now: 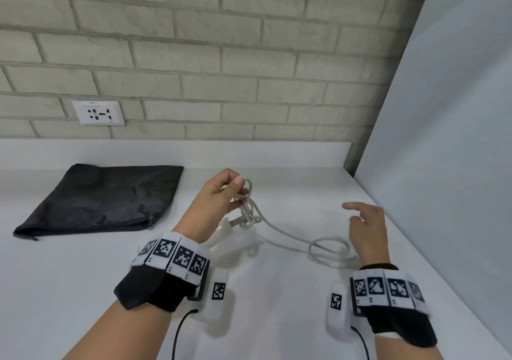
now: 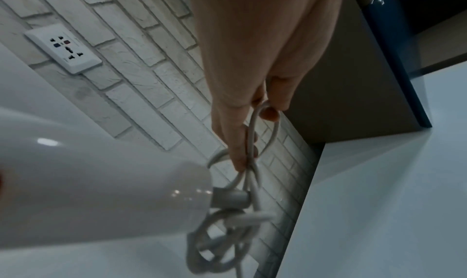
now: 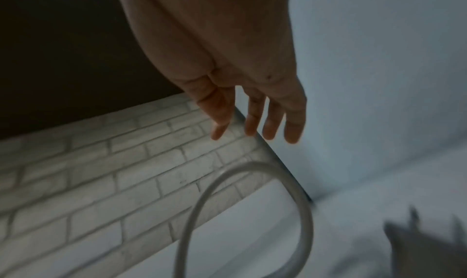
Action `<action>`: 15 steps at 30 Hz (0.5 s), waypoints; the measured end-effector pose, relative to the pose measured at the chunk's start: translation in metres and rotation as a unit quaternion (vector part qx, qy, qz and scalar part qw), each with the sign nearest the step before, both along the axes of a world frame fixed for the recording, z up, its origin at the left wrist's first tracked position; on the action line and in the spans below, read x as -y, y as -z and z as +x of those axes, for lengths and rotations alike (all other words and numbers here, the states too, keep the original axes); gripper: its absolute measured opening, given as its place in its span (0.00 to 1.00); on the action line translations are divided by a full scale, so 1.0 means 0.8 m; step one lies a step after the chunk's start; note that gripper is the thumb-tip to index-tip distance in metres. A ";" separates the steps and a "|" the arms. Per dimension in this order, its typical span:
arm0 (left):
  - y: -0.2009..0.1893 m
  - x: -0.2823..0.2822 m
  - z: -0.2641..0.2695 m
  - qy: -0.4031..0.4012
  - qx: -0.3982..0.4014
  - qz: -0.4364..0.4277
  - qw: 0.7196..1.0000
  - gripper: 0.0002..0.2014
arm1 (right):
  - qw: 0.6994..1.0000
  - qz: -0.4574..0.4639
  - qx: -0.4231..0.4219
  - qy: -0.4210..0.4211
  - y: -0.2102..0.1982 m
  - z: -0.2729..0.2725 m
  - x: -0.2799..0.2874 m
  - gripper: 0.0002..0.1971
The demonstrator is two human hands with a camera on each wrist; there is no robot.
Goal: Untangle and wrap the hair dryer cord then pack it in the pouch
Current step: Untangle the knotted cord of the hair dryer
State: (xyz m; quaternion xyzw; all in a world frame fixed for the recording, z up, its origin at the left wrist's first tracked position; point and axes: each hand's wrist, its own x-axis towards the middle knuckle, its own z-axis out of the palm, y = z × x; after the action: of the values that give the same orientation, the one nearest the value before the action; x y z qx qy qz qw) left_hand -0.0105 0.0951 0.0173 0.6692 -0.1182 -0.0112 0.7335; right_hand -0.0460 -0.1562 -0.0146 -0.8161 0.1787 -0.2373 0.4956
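Note:
My left hand (image 1: 221, 193) pinches a loop of the white cord (image 1: 277, 229) above the counter, and a knotted tangle (image 1: 249, 215) hangs just below the fingers. In the left wrist view the left hand (image 2: 252, 126) grips the cord (image 2: 252, 138) next to the white hair dryer body (image 2: 88, 192), which in the head view is mostly hidden under my left wrist. The cord runs right into a loose loop (image 1: 329, 249) lying on the counter. My right hand (image 1: 365, 226) hovers over that loop with relaxed fingers (image 3: 255, 118), holding nothing. The black zip pouch (image 1: 102, 199) lies flat at the left.
The white counter (image 1: 83, 276) meets a brick wall with a socket plate (image 1: 98, 112) at the back. A pale panel (image 1: 443, 138) closes off the right side close to my right hand.

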 end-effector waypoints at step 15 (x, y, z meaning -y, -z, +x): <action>-0.003 0.010 -0.016 0.038 0.081 0.176 0.980 0.04 | 0.912 0.008 -0.018 -0.410 -0.006 0.011 -0.100 0.12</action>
State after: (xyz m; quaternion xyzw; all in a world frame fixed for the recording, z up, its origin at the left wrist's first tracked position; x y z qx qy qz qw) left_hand -0.0229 0.0867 0.0196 0.7816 -0.1990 -0.0052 0.5911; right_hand -0.0370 -0.0762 -0.0094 -0.8177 -0.1606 0.0031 0.5528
